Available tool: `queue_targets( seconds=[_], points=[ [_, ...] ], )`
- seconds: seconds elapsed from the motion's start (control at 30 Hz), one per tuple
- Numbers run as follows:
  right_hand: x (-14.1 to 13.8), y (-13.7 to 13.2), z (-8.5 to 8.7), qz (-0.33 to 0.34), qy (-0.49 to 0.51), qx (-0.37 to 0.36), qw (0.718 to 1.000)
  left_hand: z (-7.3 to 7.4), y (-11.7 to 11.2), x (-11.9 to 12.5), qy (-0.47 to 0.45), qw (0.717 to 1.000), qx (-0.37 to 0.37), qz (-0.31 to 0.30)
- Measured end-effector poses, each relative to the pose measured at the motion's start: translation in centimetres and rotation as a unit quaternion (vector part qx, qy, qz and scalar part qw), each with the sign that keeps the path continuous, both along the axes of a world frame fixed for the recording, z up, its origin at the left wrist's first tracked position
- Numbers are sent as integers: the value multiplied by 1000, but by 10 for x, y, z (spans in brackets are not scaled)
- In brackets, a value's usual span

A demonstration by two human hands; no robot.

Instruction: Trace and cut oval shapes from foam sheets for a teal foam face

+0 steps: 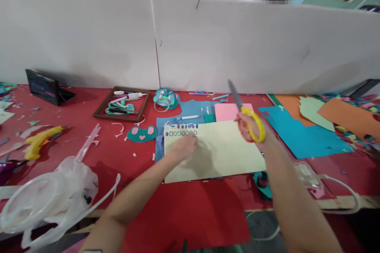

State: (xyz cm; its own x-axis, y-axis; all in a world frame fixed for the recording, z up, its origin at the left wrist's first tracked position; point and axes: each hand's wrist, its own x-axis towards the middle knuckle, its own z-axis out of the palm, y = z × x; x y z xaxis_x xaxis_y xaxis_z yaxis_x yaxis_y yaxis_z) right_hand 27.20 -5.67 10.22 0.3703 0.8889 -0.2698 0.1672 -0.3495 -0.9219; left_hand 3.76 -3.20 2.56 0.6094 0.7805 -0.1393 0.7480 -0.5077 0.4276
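A pale cream sheet (225,146) lies across the middle of the table, with rows of small outlined ovals along its top left edge. My left hand (185,146) rests over that sheet, its fingers drawn together beside the ovals; whatever they may pinch is hidden. Scissors (235,94) with yellow and red handles are in my right hand (263,128), raised above the sheet's right part. Their blades look closed and point up and away to the left. Behind the sheet, a white pen (187,118) rests on blue foam (190,108), near a pink sheet (221,111).
A wooden frame (97,115) surrounds pens and tubes. Left of the sheet lies a green mask-shaped cutout (141,134). Further left are a yellow glue gun (38,142), a plastic bag (80,178) and a phone (43,87). Blue (308,136) and orange sheets (350,116) lie right. A white partition (190,43) stands behind.
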Motion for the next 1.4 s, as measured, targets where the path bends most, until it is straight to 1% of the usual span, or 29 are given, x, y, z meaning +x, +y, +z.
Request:
queue_targets(
  seconds=[0.07, 0.1, 0.17, 0.23, 0.3, 0.33, 0.4, 0.47, 0.57, 0.63, 0.7, 0.77, 0.83, 0.97, 1.07, 1.23, 1.3, 1.37, 1.4],
  points=[
    [-44, -22, -14, 97, 107, 16, 989, 9, 22, -19, 2, 999, -1, 53],
    [-63, -32, -24, 114, 140, 21, 983, 12, 32, -28, 1, 997, 1, 80],
    [-93, -50, -46, 125, 198, 8, 972, 17, 47, -44, -1, 992, 5, 123],
    [-112, -63, -70, 86, 229, 19, 969, 19, 59, -54, -2, 990, -8, 143],
    [-122, -70, -91, 24, 237, 15, 971, 19, 68, -58, -1, 990, -36, 139],
    [-124, -72, -98, -9, 231, 8, 973, 19, 72, -58, 1, 990, -49, 134],
    [-126, -73, -107, -33, 237, 15, 971, 20, 81, -55, 2, 990, -64, 125],
    [-127, -73, -109, -47, 243, 25, 968, 26, 89, -50, 0, 990, -72, 119],
    [-128, -73, -108, -57, 243, 26, 968, 37, 98, -46, 6, 990, -96, 108],
    [-127, -73, -107, -50, 238, 24, 970, 43, 99, -47, 16, 988, -94, 120],
    [-127, -75, -109, -41, 230, 24, 972, 46, 96, -52, 28, 985, -68, 155],
    [-126, -75, -112, -37, 221, 21, 974, 45, 88, -61, 43, 979, -40, 194],
    [-126, -76, -114, -36, 217, 18, 975, 42, 79, -70, 62, 974, -33, 217],
    [-127, -76, -115, -42, 218, 16, 975, 35, 63, -87, 82, 969, -59, 225],
    [-127, -77, -113, -47, 210, 17, 976, 30, 59, -92, 75, 970, -77, 220],
    [-126, -76, -110, -39, 215, 15, 976, 26, 59, -91, 33, 975, -84, 203],
    [-124, -75, -111, -36, 223, 27, 974, 25, 58, -90, -19, 972, -102, 210],
    [-121, -76, -113, -28, 230, 42, 972, 24, 55, -89, -96, 953, -163, 238],
    [-119, -77, -114, -22, 233, 49, 971, 24, 53, -89, -134, 935, -202, 260]
  ],
)
